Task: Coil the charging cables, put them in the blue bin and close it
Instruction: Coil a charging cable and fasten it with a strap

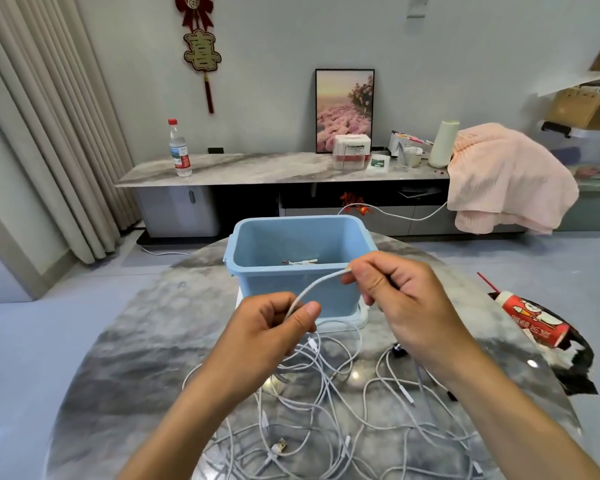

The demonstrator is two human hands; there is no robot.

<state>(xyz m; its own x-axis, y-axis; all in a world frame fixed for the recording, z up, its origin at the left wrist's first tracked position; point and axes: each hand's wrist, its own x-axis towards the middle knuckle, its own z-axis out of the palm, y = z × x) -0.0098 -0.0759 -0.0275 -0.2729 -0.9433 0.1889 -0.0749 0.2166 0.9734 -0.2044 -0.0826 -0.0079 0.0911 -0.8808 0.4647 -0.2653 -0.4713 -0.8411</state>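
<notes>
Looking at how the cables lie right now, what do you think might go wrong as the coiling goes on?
1. The white cable pinched between the left hand and right hand runs down into the tangled pile; pulling may tighten knots or drag others along.
2. Dragged cables could snag the red can near the table's edge.
3. The blue bin might shift if tugged.

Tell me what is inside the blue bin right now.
The blue bin stands open, and on its floor lies one white cable. The near wall hides the front part of the floor, so anything lying there cannot be seen.
</notes>
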